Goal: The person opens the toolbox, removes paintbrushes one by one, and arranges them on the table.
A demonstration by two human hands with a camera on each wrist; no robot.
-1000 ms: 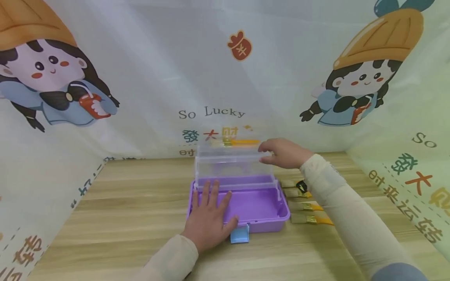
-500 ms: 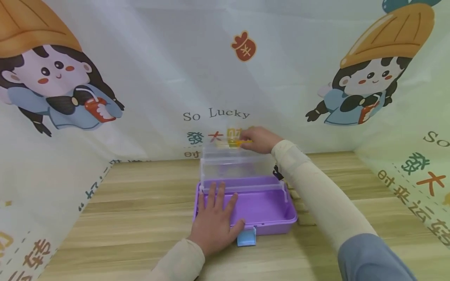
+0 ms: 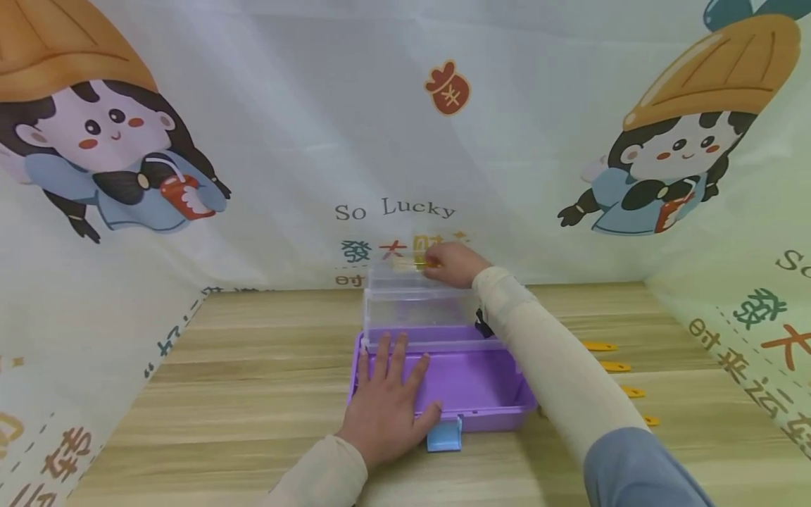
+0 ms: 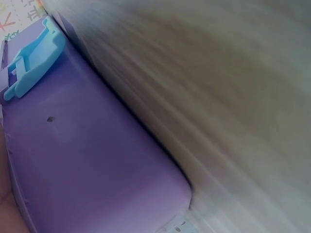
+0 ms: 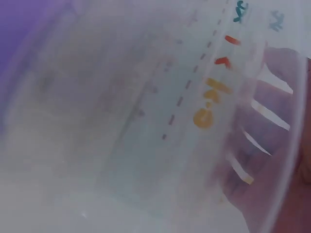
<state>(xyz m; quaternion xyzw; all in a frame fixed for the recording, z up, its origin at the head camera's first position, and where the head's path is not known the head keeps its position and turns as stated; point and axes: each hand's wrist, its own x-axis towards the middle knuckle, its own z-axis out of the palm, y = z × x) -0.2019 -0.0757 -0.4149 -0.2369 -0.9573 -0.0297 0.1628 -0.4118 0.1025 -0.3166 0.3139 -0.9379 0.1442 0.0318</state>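
Note:
A purple box (image 3: 472, 380) stands on the table with clear plastic trays (image 3: 412, 308) raised over its back. My left hand (image 3: 388, 415) rests with spread fingers over the box's front left part, beside the blue latch (image 3: 445, 435). At the top of the clear trays, my right hand (image 3: 457, 264) grips a paintbrush by its yellow handle. The brush's pale bristles (image 3: 403, 264) point left. Most of the handle is hidden by the fingers. In the right wrist view, the right hand (image 5: 272, 131) shows partly through cloudy plastic.
Several yellow brush handles (image 3: 614, 367) lie on the wooden table (image 3: 266, 394) to the right of the box, partly hidden by the right forearm. A printed cloth (image 3: 304, 141) hangs behind and at the sides.
My right hand has moved left from the end of the brush handle and closed round it. My left hand stays on the box. The view has shifted slightly.

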